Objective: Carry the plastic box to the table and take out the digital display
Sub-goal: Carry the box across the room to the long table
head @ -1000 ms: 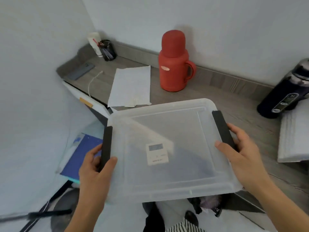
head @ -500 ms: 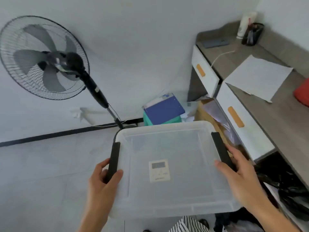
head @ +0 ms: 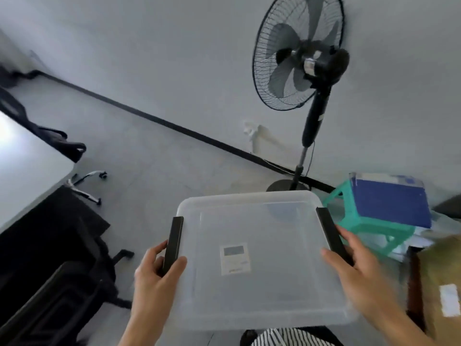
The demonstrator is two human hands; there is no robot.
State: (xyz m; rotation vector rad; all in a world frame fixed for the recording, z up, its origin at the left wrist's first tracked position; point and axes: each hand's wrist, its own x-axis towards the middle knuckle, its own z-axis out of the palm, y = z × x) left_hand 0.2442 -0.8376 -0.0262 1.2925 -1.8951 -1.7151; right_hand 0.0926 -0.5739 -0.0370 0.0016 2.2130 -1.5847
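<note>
I hold a clear plastic box (head: 262,290) with a closed lid in front of me, above the floor. My left hand (head: 156,275) grips its left side around the black latch (head: 173,242). On the right side, my right hand (head: 359,273) grips by the other black latch (head: 331,233). Through the lid the small white digital display (head: 235,258) shows, lying flat on the bottom of the box. A white table (head: 22,171) reaches in at the left edge of the view.
A black standing fan (head: 301,68) stands against the wall ahead. A green stool (head: 369,226) with a blue folder (head: 391,203) on it is on the right, beside a cardboard box (head: 444,283). A black office chair (head: 57,245) sits at the left.
The view has swung left, away from the wooden desk with the red flask, past the fan, and the white table has come in. Both hands keep the same hold on the box.
</note>
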